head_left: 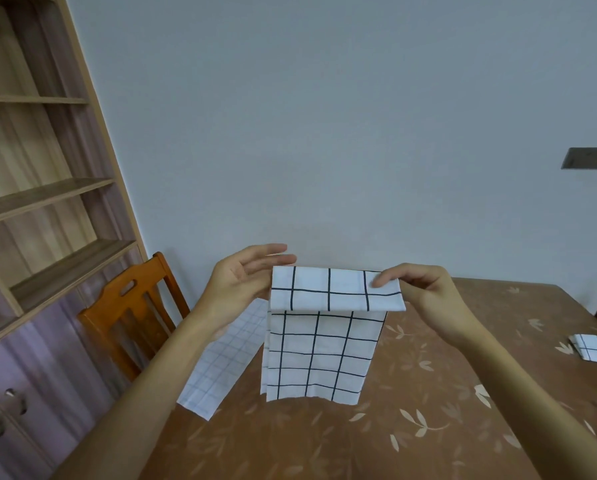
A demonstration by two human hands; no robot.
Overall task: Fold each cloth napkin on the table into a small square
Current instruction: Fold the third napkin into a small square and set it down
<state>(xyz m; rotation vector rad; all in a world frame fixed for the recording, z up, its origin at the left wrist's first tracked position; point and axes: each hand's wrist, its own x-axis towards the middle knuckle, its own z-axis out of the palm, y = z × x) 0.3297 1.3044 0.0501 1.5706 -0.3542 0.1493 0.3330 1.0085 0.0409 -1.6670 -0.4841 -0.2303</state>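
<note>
Both hands were raised over the counter [428, 393]. The right hand [425, 296] pinched the napkin [324, 341] at its folded top; the left hand [241, 282] was spread beside it. The napkin hung lengthwise downward.

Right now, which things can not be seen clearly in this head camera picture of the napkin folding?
- Head view: the left hand has its fingertips hidden behind the white black-grid cloth napkin.
- Pale fine-checked cloth: partly covered by the left forearm and that napkin.
- Small folded grid napkin: too small to count its layers.
- Brown leaf-patterned table: cut by the frame's edges.
</note>
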